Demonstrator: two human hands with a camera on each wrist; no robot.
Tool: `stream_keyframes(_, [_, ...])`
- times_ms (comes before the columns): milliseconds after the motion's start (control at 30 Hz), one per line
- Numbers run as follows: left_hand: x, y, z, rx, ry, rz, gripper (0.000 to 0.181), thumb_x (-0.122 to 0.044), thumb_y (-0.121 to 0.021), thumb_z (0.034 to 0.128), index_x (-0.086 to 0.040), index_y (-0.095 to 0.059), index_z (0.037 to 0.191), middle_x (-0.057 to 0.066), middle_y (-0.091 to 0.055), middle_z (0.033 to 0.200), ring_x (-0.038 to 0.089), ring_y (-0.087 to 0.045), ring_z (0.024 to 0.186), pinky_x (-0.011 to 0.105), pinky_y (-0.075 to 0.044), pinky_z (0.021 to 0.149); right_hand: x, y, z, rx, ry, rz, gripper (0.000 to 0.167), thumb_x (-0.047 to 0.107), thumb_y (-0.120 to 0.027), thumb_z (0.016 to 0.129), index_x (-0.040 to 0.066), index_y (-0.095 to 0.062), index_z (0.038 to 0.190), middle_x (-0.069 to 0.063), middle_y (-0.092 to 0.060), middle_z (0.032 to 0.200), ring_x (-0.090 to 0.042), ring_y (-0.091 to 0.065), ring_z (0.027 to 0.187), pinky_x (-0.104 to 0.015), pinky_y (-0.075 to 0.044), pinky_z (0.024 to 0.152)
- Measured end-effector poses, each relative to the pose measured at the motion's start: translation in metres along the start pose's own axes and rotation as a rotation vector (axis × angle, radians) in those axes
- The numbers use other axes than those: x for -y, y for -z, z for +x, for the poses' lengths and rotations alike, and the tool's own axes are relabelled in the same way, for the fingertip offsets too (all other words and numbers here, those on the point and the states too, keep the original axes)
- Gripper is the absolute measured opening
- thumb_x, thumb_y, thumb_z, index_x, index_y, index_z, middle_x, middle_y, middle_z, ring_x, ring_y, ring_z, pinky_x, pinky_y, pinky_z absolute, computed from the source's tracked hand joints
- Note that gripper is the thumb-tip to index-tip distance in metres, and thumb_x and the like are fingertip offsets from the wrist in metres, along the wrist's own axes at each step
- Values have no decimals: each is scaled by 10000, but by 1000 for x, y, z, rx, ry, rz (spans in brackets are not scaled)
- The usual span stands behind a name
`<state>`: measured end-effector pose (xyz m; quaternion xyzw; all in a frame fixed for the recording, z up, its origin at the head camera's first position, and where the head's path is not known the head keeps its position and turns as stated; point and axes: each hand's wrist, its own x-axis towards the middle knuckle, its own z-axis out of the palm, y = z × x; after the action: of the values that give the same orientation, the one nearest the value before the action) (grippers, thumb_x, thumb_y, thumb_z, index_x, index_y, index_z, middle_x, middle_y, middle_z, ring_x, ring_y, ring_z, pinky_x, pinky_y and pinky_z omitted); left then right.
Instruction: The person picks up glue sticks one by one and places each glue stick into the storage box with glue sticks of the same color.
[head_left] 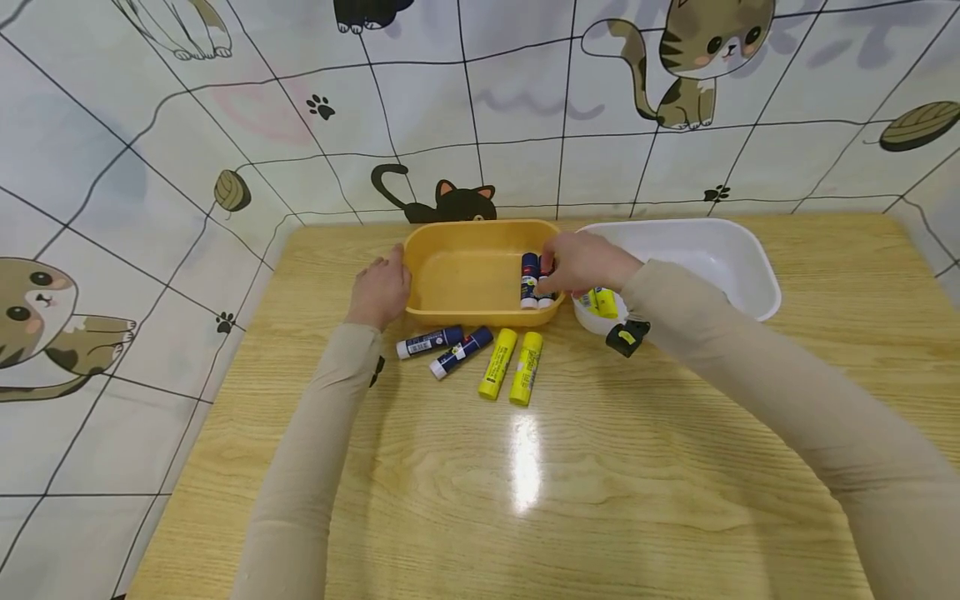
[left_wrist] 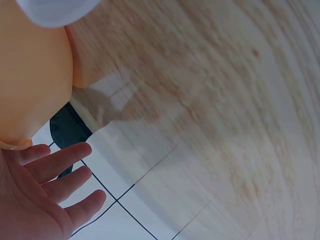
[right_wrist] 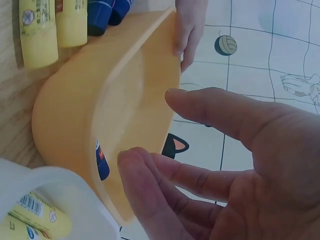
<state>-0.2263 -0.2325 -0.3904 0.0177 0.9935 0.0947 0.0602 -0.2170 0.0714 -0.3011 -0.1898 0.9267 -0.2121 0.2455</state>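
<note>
Glue sticks seem light, stiff; I would pinch mid-barrel; right hand is released, relaxed left hand touches tray at left.

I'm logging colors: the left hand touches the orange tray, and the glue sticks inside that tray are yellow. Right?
Not quite: the glue sticks inside the orange tray are dark blue, as the head view shows. The left hand does touch that tray.
</note>
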Motion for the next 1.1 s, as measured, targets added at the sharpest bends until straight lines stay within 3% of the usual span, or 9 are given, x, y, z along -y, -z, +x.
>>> stream_keyframes(367, [2,-2,0,-36,-4,-7,503,-224,-224,1039,-20,-239,1499,267,-497,1357,403,-376,1327,539,-286,1083,1,-16,-18,20,63,-13,310,259,-711,871,23,-596,1036,-73,-567,709,-191,-557,580,-295,-439,548])
stream_keyframes(767, [4,-5,2,-28,-16,2,508,-231,-217,1037,-20,-231,1499,263,-502,1354,399,-380,1325,548,-295,1074,1,-44,-26,54,116,8,347,230,-731,851,13,-606,1091,-83,-639,919,-230,-558,789,-335,-461,669])
stream_keyframes(1100, [4,-5,2,-22,-11,-5,507,-231,-221,1038,-25,-226,1501,254,-494,1367,402,-373,1329,554,-291,1073,-11,-72,-23,83,132,-9,228,246,-709,853,56,-608,927,-22,-563,732,-176,-497,649,-282,-380,574])
